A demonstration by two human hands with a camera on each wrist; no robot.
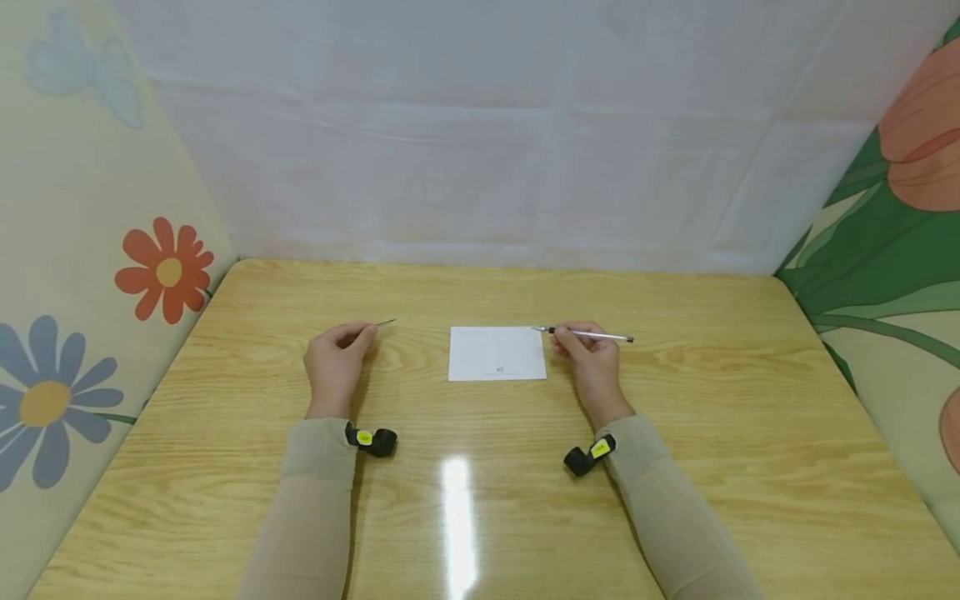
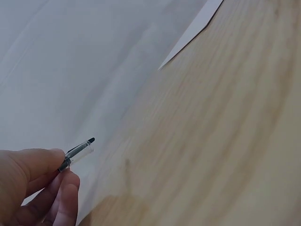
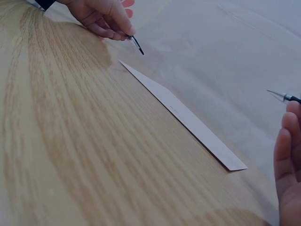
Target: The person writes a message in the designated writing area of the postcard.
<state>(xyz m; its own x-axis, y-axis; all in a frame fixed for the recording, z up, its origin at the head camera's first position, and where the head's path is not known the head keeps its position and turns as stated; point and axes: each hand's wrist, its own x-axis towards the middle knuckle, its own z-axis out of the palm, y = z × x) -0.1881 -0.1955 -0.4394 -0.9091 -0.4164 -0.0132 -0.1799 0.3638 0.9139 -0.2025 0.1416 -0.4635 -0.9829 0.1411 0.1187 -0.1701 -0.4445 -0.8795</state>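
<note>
Pen uncapped: cap in left hand, pen in right, card between them.

Landmark: white card [image 1: 497, 353], flat on the worktop [image 1: 480, 500], near its middle. Left hand [image 1: 335, 358], left of the card and clear of it, fingers closed in a pinch on the pen cap [image 2: 77, 154]; the cap's clip end points toward the card. Right hand [image 1: 592, 360] just at the card's right edge, fingers curled around the pen [image 1: 588, 334]; the barrel lies nearly level, tip over the card's top right corner. Judgement: to write cleanly, tilt the tip down onto the card and rest the heel of the hand on the worktop. The left hand would do well to steady the card's left edge so it cannot slide.
</note>
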